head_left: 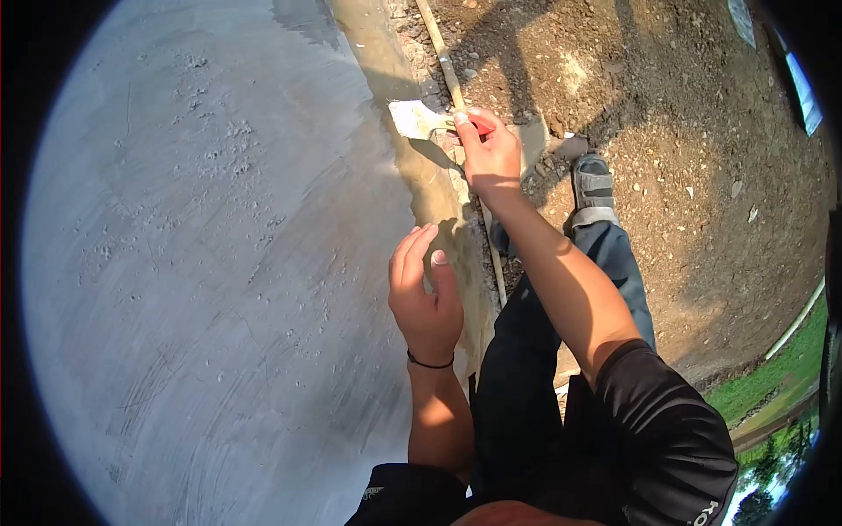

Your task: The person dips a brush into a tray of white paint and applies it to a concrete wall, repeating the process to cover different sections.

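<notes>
My right hand [491, 153] grips the handle of a flat brush [419, 120] with pale, whitish bristles. The bristle end points left, over the bare tan strip along the edge of a grey-coated surface [219, 263]. Lower down, my left hand [425, 294], with a dark band at its wrist, holds nothing. Its thumb stands apart from the fingers, beside the edge of the grey coating. Whether the bristles touch the surface is unclear.
A long thin pole [443, 57] lies along the foot of the surface. Stony brown soil [684, 202] spreads to the right, with my sandalled foot [594, 184] on it. Grass [772, 368] shows at the lower right.
</notes>
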### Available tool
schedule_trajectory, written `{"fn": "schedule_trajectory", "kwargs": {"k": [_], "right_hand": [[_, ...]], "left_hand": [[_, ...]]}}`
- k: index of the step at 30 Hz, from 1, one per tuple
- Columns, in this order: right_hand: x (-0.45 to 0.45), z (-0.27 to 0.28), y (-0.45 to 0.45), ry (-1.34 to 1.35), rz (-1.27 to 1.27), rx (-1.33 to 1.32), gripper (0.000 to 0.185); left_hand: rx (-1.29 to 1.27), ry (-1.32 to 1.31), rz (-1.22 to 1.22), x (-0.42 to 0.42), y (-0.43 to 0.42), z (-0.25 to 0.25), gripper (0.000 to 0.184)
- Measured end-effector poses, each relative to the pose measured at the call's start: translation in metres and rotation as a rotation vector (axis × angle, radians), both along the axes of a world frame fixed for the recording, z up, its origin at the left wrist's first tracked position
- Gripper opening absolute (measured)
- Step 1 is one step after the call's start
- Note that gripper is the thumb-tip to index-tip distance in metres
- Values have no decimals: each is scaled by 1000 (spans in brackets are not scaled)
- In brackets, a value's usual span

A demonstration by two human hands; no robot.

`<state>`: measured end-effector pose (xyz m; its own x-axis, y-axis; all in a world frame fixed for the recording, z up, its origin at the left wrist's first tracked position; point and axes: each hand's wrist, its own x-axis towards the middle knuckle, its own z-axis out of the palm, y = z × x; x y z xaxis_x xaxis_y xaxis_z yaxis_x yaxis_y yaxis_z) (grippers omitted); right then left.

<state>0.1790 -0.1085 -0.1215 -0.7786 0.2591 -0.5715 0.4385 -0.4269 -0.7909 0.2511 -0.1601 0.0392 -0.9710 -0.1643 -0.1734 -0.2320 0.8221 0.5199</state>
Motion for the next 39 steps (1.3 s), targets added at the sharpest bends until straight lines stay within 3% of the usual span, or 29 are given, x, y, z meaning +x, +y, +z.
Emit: {"fn": "schedule_trajectory", "kwargs": {"k": [2, 12, 14, 16, 18, 19, 22, 24, 28, 30, 32, 35, 39], "right_hand": [[-5, -13, -11, -19, 95, 124, 27], [-12, -3, -19, 118, -29, -52, 21], [-16, -5, -15, 110, -138, -16, 21], [-20, -5, -16, 42, -63, 5, 20], [-27, -1, -22, 195, 25, 218, 18], [-23, 4, -23, 184, 105, 131, 18], [-12, 15, -16, 248, 32, -28, 18], [-4, 8, -12, 153, 14, -156, 19], [-14, -13, -18, 140, -27, 20, 20], [-24, -12, -25, 280, 92, 319, 18], [-22, 3, -25, 295, 129, 269, 19], [-15, 28, -4, 185, 75, -191, 19], [-2, 11, 5, 74, 36, -114, 18]], "left_hand": [[-17, -51, -28, -3, -1, -7, 23], [-52, -147, -46, 4, -3, -8, 23], [-64, -130, -40, -3, -3, -4, 23], [-68, -119, -41, -9, -1, -2, 23], [-56, -83, -28, -15, 0, -3, 24], [-60, -87, -32, -16, 0, -2, 24], [-82, -100, -56, -14, -1, -2, 24], [-57, -123, -34, -10, -3, -3, 24], [-67, -162, -36, -6, -2, -6, 23], [-80, -182, -33, -6, 1, -6, 23], [-78, -193, -41, -6, 0, -4, 23], [-67, -198, -33, -9, 0, -1, 23], [-64, -195, -29, -13, 2, 3, 23]]}}
